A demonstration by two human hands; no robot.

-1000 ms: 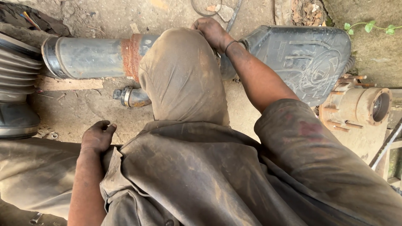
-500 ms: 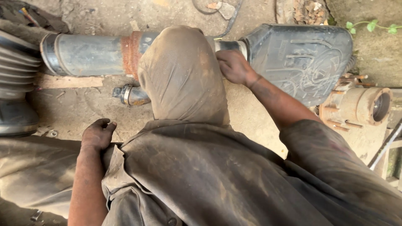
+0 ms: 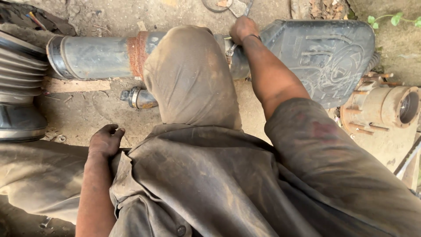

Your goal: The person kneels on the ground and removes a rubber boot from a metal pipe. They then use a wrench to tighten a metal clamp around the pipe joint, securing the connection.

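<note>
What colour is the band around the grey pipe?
Rusty orange-brown band on the pipe; head view shows it.

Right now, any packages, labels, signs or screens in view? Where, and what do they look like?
No packages, stuck-on labels, signs or screens.
Only marking: raised moulded emblem and lettering on the dark grey housing, upper right, beyond the right hand; same colour as the casing.

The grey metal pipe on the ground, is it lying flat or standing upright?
Lying flat. The grey metal pipe stretches sideways across the dirt ground, passing behind the person's raised knee, where the right hand meets it.
</note>
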